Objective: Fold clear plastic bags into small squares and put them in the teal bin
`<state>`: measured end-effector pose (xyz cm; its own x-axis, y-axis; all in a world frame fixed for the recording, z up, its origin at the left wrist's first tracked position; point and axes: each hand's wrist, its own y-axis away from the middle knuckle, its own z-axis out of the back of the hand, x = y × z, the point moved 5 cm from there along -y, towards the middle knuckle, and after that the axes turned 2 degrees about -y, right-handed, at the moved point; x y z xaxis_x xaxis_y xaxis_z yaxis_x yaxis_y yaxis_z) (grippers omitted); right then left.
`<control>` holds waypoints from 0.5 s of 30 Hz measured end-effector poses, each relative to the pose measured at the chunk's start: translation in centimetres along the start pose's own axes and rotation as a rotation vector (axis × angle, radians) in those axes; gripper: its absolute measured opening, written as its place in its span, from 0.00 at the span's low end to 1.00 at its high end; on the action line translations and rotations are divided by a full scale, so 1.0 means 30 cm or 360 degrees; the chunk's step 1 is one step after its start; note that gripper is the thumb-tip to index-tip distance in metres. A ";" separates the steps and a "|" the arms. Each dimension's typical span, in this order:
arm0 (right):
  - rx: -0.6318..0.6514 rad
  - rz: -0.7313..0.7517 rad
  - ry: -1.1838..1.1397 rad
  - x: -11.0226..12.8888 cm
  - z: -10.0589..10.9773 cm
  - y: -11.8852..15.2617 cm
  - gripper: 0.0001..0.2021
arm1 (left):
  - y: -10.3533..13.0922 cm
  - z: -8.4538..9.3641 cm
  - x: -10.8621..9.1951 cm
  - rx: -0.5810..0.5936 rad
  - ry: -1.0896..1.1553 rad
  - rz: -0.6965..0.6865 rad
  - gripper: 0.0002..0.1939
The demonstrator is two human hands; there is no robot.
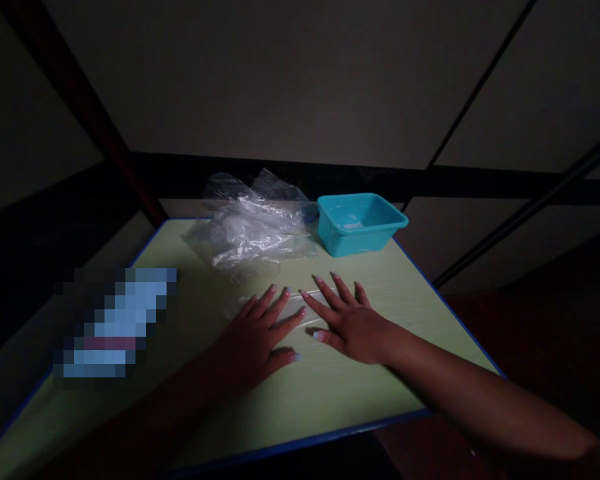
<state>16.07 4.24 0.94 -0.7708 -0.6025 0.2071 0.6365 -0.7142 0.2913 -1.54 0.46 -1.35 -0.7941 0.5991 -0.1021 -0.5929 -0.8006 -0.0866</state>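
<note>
A clear plastic bag (pixel 307 308) lies flattened on the pale green table (pixel 330 407), partly hidden under both hands. My left hand (pixel 260 337) rests flat on its left part with the fingers spread. Over the right part, my right hand (pixel 350 323) is also spread out, palm down. The index fingers of the two hands nearly meet in the middle. Just beyond them sits a crumpled heap of clear plastic bags (pixel 255 230), reaching to the table's far edge.
A turquoise plastic basket (pixel 363 241) stands at the far right corner, with something small and pale inside. A pixelated bluish object (pixel 125 320) is at the left edge. Dark panels (pixel 280 80) rise behind the table, whose rim is blue.
</note>
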 end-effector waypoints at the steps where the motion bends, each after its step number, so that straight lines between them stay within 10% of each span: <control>1: -0.0012 0.0012 -0.0002 -0.001 0.000 0.000 0.36 | 0.001 0.003 0.006 0.0036 0.0019 -0.0004 0.33; 15: -0.0016 -0.0044 0.0081 -0.078 0.033 -0.002 0.30 | -0.006 0.199 0.125 -0.0712 0.0302 0.0214 0.20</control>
<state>17.79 6.05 1.35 -0.7857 -0.5998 0.1512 0.6156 -0.7341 0.2868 -5.21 2.83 4.20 -0.7967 0.5149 -0.3164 -0.3383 -0.8138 -0.4725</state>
